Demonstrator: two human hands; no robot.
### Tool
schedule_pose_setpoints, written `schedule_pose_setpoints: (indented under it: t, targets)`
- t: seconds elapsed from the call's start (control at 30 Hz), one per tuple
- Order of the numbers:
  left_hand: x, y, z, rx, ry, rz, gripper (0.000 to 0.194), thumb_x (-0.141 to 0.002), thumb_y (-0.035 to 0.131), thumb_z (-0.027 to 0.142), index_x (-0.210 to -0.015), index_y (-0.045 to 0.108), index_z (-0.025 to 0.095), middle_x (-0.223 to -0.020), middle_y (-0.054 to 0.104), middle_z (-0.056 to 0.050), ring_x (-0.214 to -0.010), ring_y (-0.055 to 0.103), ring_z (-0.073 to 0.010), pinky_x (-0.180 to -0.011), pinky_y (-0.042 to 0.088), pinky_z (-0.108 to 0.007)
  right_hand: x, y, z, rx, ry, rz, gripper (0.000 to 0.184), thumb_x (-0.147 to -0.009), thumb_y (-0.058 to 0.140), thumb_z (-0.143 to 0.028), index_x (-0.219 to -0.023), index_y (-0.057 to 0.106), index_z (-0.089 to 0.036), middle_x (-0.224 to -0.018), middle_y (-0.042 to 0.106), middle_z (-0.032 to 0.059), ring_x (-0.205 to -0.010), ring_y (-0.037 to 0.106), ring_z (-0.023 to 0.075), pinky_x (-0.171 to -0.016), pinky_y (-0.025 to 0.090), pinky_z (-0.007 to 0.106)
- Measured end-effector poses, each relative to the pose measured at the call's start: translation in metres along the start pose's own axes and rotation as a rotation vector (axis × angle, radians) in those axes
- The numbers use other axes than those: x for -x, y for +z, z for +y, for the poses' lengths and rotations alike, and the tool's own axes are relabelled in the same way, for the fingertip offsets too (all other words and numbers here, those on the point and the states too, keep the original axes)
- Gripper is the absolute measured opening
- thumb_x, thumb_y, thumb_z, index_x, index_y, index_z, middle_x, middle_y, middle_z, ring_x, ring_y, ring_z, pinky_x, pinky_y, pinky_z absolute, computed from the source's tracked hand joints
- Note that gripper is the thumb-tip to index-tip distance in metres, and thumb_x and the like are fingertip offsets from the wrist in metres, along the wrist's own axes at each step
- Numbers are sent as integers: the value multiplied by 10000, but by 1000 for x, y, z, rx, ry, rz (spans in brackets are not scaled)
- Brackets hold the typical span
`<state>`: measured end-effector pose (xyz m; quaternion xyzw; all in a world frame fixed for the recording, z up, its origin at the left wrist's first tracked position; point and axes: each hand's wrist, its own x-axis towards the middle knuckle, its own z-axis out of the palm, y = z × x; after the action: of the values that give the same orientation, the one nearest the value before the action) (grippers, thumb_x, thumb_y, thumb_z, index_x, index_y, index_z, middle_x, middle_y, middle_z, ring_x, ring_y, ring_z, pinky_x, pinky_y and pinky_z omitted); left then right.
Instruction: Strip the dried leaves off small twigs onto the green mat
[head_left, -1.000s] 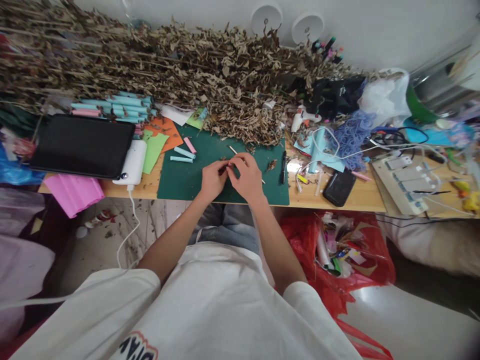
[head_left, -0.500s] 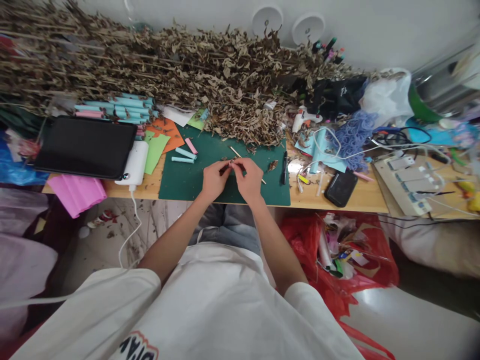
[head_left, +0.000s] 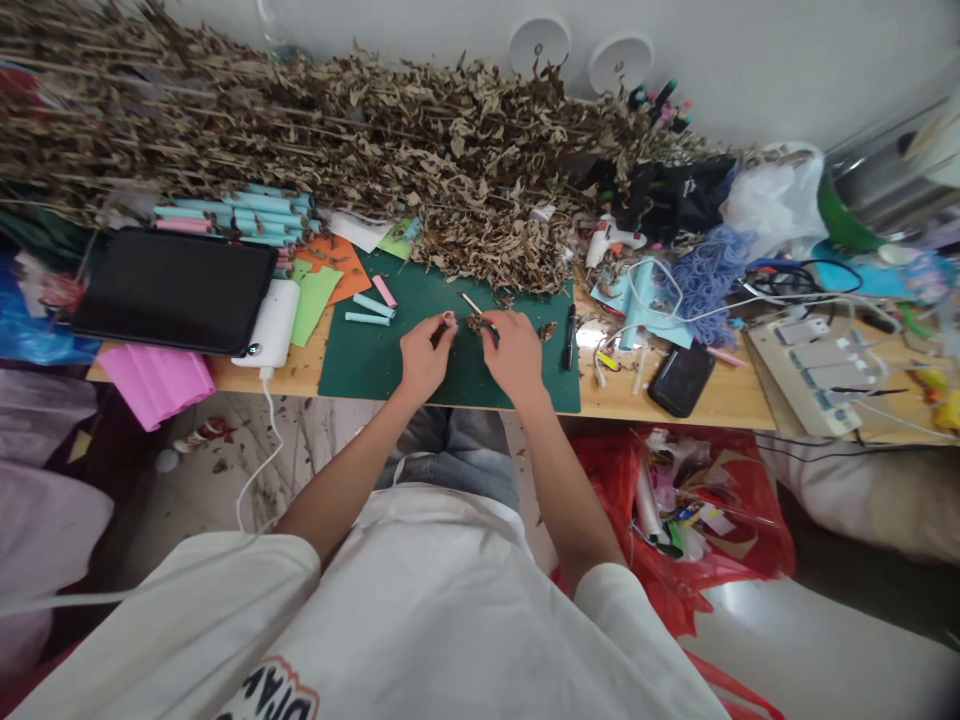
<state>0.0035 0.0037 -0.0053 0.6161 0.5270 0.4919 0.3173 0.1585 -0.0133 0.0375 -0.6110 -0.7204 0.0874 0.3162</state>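
My left hand (head_left: 425,358) is closed on a small pink paper tube (head_left: 450,318), its open end pointing up between thumb and fingers. A short way to the right, my right hand (head_left: 514,352) is low over the green cutting mat (head_left: 360,365), thumb and fingers bent together beside a small heap of crumbled dried leaves (head_left: 474,322). A thin wooden stick (head_left: 467,299) runs under those fingers; whether they grip it or some leaf bits is hidden. Two blue paper tubes (head_left: 369,318) and another pink tube (head_left: 385,291) lie on the mat's left part.
Dried leafy stalks (head_left: 450,140) are piled along the back. At left are stacked blue tubes (head_left: 270,215), a black tablet (head_left: 176,288) and a white power bank (head_left: 271,325). To the right lie a black pen (head_left: 571,337), a glue gun (head_left: 611,240), a black phone-like object (head_left: 681,379) and a power strip (head_left: 806,370).
My hands, together before, have moved apart. The pink tube stays in my left hand; my right hand has shifted right, to the leaf crumbs and stick.
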Motion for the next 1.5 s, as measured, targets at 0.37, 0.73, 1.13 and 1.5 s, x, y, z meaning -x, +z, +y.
schedule_pose_setpoints:
  t: [0.37, 0.73, 1.13, 1.5]
  targets:
    - [2, 0, 3, 10, -10, -59, 212, -880, 631, 253, -1060, 708, 173, -963, 743, -58, -834, 698, -163, -767, 575, -275, 1, 20, 4, 130, 25, -46, 221, -966, 460, -222, -975, 680, -206, -973, 620, 113, -959, 518, 261, -770, 480, 383]
    - [-1, 0, 6, 23, 4, -98, 107, -832, 677, 212, -931, 708, 186, -882, 739, -36, -772, 677, -154, -712, 533, -258, 0, -1, -9, -206, 96, 144, 169, -944, 515, -265, -918, 671, -206, -928, 680, 65, -871, 617, 199, -742, 521, 325]
    - [-1, -1, 5, 41, 67, -104, 120, -841, 649, 196, -941, 713, 180, -868, 733, -38, -748, 655, -140, -704, 514, -247, -1, 3, -22, -191, -4, 36, 168, -941, 499, -208, -942, 667, -207, -967, 653, 64, -914, 611, 190, -787, 521, 309]
    - [0, -1, 0, 24, 99, -103, 170, -838, 610, 142, -958, 724, 183, -881, 735, -45, -764, 652, -150, -712, 507, -257, -1, 5, -24, -86, -106, -54, 161, -954, 465, -203, -967, 626, -200, -965, 607, 79, -887, 578, 200, -804, 487, 325]
